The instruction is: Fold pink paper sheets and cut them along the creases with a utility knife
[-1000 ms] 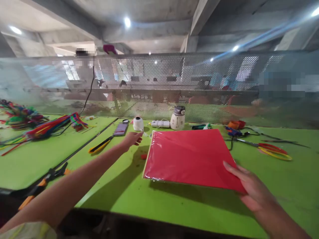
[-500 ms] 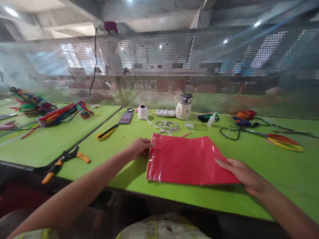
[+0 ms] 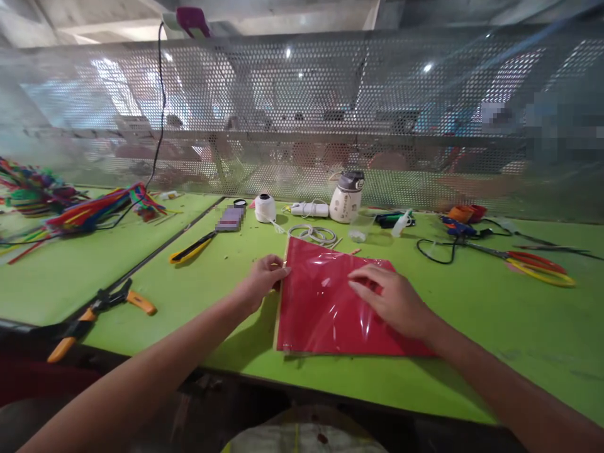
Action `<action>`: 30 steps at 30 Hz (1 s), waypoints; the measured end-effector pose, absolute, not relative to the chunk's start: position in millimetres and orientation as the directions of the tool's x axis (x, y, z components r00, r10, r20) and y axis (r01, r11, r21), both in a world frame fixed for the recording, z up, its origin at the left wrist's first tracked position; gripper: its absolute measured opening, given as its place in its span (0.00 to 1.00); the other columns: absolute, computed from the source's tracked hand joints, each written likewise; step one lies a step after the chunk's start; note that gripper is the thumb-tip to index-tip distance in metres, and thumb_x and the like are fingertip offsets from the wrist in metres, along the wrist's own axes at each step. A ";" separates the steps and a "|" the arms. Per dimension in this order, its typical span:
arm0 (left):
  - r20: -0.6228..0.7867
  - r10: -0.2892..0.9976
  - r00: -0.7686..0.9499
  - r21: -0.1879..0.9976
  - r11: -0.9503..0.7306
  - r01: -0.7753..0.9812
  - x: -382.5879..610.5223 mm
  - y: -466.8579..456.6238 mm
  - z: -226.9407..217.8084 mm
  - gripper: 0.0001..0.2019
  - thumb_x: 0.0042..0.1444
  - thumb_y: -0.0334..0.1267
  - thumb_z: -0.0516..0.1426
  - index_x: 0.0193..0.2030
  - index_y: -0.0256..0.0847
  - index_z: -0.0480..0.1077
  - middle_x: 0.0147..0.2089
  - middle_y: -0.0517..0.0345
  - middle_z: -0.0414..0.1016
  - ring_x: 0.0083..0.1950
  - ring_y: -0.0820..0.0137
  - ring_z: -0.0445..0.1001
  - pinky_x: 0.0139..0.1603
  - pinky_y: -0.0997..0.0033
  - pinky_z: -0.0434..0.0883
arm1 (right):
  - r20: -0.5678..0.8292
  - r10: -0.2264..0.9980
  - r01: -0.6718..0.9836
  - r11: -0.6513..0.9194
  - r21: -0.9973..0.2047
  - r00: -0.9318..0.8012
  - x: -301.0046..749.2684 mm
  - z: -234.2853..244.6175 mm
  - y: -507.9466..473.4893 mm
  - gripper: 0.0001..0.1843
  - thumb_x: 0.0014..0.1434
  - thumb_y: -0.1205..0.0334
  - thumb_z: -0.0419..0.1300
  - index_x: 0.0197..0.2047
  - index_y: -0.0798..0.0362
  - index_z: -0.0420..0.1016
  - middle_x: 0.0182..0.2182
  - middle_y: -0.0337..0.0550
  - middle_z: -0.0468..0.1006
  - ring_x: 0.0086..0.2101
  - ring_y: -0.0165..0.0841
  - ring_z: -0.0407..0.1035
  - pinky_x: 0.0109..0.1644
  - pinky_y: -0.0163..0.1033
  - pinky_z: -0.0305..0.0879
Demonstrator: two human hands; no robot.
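A flat packet of red sheets in a clear, shiny plastic sleeve (image 3: 316, 314) lies at the front of the green table. My left hand (image 3: 265, 277) pinches its left edge, thumb on top, the other fingers partly hidden beneath. Over the right half of the packet is my right hand (image 3: 394, 299), fingers bent and pointing left. A small gap shows between its thumb and forefinger, with nothing visible in them. Whether those fingertips touch the plastic, I cannot tell. Bright creases run across the sleeve.
Behind the packet stand a white thread cone (image 3: 265, 209), a coil of white cord (image 3: 314, 234) and a bottle (image 3: 346, 201). Scissors (image 3: 538, 264) lie at the right. At the left are a yellow utility knife (image 3: 192, 248), orange-handled pliers (image 3: 94, 314) and colourful strips (image 3: 94, 211).
My right hand has let go of the packet's right edge and moved left over its top. My left hand keeps its hold. The packet now lies flatter, and the view has shifted slightly.
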State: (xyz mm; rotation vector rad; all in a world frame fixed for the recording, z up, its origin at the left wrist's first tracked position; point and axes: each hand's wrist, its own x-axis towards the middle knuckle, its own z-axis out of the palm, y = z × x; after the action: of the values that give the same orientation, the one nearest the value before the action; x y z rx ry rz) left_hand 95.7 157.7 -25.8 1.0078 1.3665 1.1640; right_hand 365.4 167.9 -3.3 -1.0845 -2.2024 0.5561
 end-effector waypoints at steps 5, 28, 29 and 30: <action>-0.134 0.990 -0.052 0.988 0.129 -0.090 114.4 140.8 -10.9 0.17 0.46 0.43 0.69 0.31 0.39 0.66 0.25 0.61 0.74 0.23 0.73 0.71 0.21 0.75 0.64 | 0.387 0.761 0.482 0.637 -0.602 -0.521 311.7 0.7 183.6 0.14 0.64 0.59 0.59 0.50 0.54 0.77 0.48 0.52 0.79 0.47 0.42 0.73 0.53 0.53 0.71; -0.321 0.896 0.308 0.866 0.409 -0.288 159.0 23.0 -41.4 0.20 0.43 0.49 0.70 0.38 0.40 0.73 0.35 0.50 0.79 0.32 0.64 0.79 0.25 0.71 0.74 | 0.271 0.832 0.311 0.453 -0.836 -0.484 310.3 -24.3 94.8 0.11 0.60 0.68 0.64 0.26 0.52 0.77 0.30 0.39 0.74 0.34 0.32 0.71 0.38 0.37 0.69; -0.369 0.870 0.327 0.872 0.445 -0.201 148.0 23.4 -38.4 0.17 0.42 0.47 0.69 0.34 0.39 0.74 0.35 0.48 0.80 0.30 0.64 0.78 0.23 0.72 0.72 | 0.279 0.815 0.310 0.475 -0.824 -0.507 313.0 -24.9 87.8 0.11 0.62 0.68 0.63 0.26 0.52 0.76 0.29 0.39 0.74 0.33 0.31 0.70 0.36 0.36 0.67; -0.386 0.880 0.277 0.893 0.432 -0.129 137.2 26.5 -34.6 0.13 0.43 0.46 0.66 0.30 0.38 0.75 0.36 0.46 0.80 0.29 0.66 0.78 0.22 0.74 0.69 | 0.313 0.784 0.313 0.529 -0.789 -0.536 316.4 -25.8 80.7 0.11 0.63 0.68 0.61 0.28 0.52 0.77 0.30 0.40 0.74 0.33 0.31 0.70 0.36 0.36 0.67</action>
State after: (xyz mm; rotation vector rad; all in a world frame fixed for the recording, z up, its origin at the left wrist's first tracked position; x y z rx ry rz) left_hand 137.2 26.5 -34.6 0.8724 1.0707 0.8071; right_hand 316.4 80.7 -25.8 -0.8861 -2.0960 0.8994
